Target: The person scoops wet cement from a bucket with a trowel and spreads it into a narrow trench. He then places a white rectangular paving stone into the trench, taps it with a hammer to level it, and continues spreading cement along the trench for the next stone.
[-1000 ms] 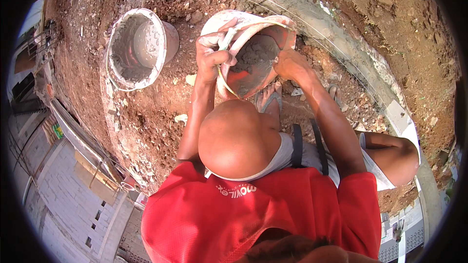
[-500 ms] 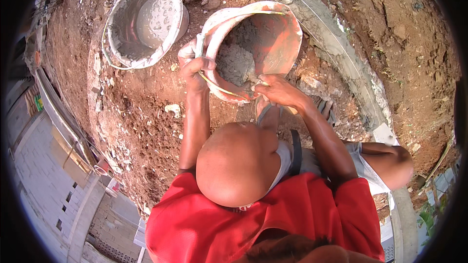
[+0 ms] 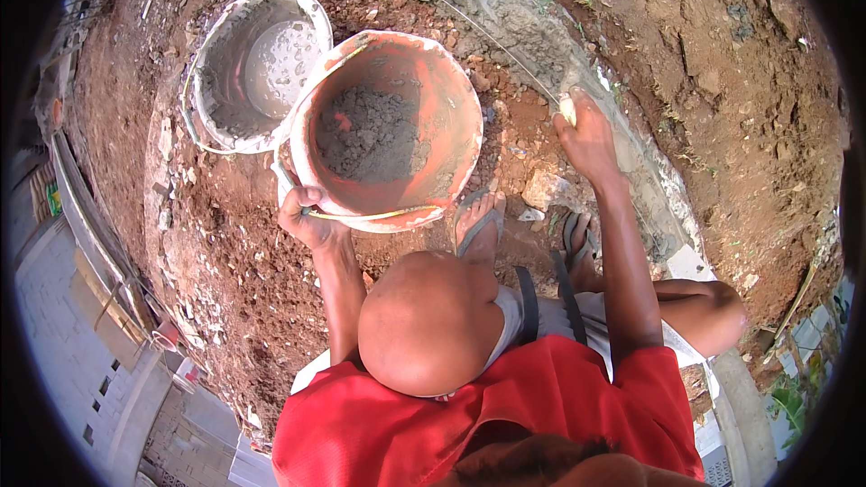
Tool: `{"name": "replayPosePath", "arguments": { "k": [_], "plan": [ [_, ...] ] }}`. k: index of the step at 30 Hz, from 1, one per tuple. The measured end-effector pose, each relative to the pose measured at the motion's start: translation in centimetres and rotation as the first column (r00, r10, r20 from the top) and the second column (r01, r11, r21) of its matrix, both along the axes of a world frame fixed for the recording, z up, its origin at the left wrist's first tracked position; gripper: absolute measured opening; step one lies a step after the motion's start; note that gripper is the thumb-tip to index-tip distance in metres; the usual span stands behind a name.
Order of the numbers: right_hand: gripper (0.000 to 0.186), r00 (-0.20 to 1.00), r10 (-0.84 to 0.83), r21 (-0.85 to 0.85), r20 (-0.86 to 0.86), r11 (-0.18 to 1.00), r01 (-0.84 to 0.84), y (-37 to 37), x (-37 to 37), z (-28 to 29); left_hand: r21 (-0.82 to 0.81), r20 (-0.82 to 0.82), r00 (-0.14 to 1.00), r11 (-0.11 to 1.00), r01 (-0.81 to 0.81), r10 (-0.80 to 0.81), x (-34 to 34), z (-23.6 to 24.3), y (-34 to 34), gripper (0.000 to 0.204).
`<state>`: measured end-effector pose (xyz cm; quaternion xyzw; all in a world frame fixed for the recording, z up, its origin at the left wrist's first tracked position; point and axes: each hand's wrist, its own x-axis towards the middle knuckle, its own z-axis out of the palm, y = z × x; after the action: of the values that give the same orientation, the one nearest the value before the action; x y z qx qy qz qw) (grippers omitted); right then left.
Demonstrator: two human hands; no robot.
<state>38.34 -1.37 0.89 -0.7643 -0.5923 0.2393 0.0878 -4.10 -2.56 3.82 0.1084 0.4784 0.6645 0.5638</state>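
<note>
My left hand is closed around the handle of an orange bucket, at its near left side. The bucket leans toward me, its rim and inner wall smeared with grey. A heap of wet grey mortar lies inside. Off to the right, my right hand is closed on a pale, stubby handle beside a strip of wet mortar. The rest of that tool is hidden or too unclear to name.
A second mortar-coated bucket stands behind and left of the orange one. A taut string runs along the mortar strip toward my right hand. Rubble, including a large stone, lies near my sandalled feet. Paving is at the lower left.
My right hand has come out of the orange bucket and moved right to the mortar strip. The bucket has shifted left and nearer, with my left hand still on its handle.
</note>
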Motion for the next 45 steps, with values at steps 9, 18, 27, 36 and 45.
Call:
{"name": "replayPosePath", "arguments": {
  "k": [9, 18, 27, 36, 45],
  "plan": [
    [0.054, 0.96, -0.277, -0.19, -0.041, 0.945, 0.265, 0.3, -2.9, -1.1, 0.006, -0.112, 0.974, 0.98, 0.199, -0.197, 1.7, 0.6, 2.1, 0.066],
    [0.066, 0.969, -0.247, -0.354, -0.005, 0.907, 0.229, -1.0, 0.2, -3.5, 0.056, -0.198, 0.947, 0.962, 0.269, -0.253, 3.9, 1.7, 4.9, 0.061],
    [0.066, 0.794, -0.588, -0.532, -0.155, 0.727, 0.434, -9.7, 8.1, 1.5, -0.143, -0.213, 0.893, 0.917, 0.373, -0.396, 0.3, -0.4, 6.5, 0.066],
    [0.042, 0.968, -0.15, -0.08, -0.203, 0.987, 0.136, -9.0, -1.5, 4.3, -0.145, -0.373, 0.733, 0.816, 0.56, -0.569, 7.4, 3.4, 7.8, 0.062],
    [0.038, 0.857, 0.048, -0.309, -0.513, 0.921, -0.236, -5.4, -14.4, 1.0, -0.148, -0.399, 0.542, 0.635, 0.758, -0.74, 3.6, -0.7, 8.3, 0.059]
  ]
}}
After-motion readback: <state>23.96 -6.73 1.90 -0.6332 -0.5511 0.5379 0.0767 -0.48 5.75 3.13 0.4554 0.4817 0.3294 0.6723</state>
